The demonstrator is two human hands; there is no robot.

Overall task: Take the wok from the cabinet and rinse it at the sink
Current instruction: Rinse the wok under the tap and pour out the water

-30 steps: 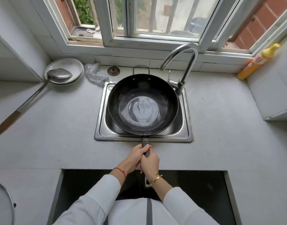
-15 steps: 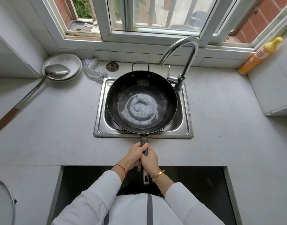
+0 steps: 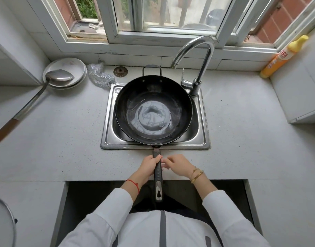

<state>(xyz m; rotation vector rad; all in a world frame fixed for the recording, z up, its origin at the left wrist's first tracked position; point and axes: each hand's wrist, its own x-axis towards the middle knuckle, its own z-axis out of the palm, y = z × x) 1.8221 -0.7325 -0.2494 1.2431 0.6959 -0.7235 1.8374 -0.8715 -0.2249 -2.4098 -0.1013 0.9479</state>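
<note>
A black wok (image 3: 153,111) sits in the steel sink (image 3: 106,132), with a shallow pool of water in its bottom. Its long black handle (image 3: 158,177) reaches back over the counter's front edge toward me. My left hand (image 3: 149,166) grips the handle just behind the sink rim. My right hand (image 3: 179,165) is off the handle, just to its right, fingers loosely bent and holding nothing. The chrome tap (image 3: 197,65) arches over the wok's far right rim; no water runs from it.
A metal ladle (image 3: 58,75) lies in stacked white plates (image 3: 67,63) at the back left, next to a steel scourer (image 3: 99,75) and a sink strainer (image 3: 120,71). A yellow bottle (image 3: 283,56) leans at the back right. A dark opening (image 3: 99,193) lies below the counter.
My right hand has let go of the wok handle and moved a little to the right. The left hand keeps its grip; the wok stays in the sink.
</note>
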